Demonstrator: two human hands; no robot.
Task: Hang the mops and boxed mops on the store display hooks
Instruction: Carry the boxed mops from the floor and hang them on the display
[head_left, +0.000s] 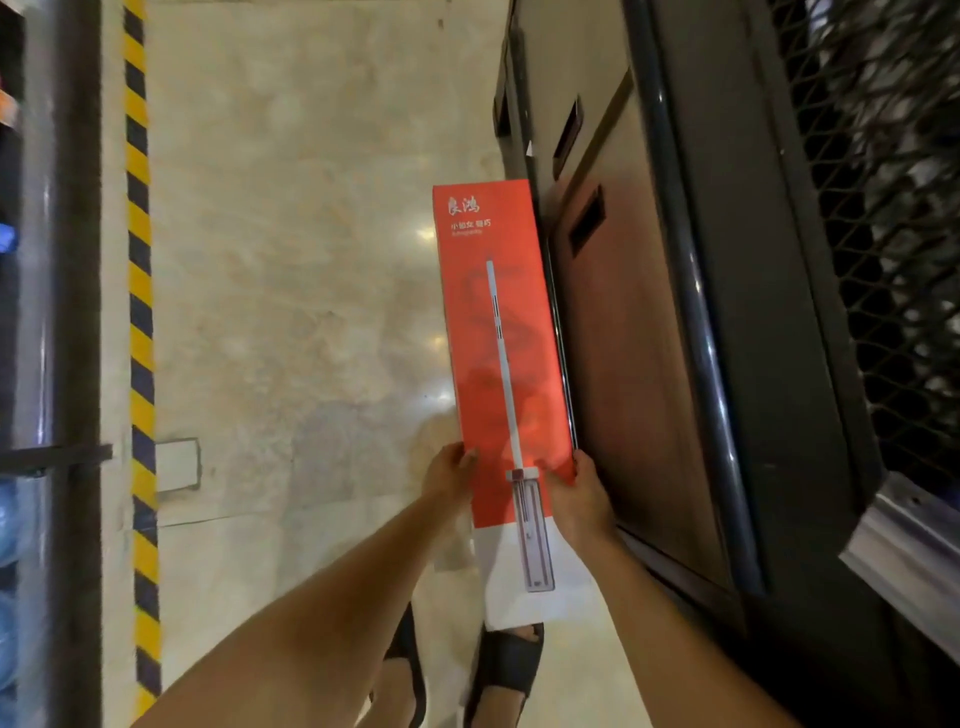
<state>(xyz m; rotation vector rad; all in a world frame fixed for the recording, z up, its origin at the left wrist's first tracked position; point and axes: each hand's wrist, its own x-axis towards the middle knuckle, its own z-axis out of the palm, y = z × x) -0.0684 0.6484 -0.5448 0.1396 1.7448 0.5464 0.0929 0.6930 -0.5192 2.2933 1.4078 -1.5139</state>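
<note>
Over pale floor, centre of head view: red boxed mop (501, 332) clamped between left hand (451, 475) and right hand (582, 493), beside brown cartons (639, 374) at right. No hooks visible; hanging apparently not begun.

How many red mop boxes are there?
1. The red mop box is held over the floor by the left hand and the right hand, beside brown cartons that may hide more.

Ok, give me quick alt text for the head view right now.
Both hands, left hand and right hand, grip the sides of a long red mop box held over a glossy floor, beside brown cartons.
</note>
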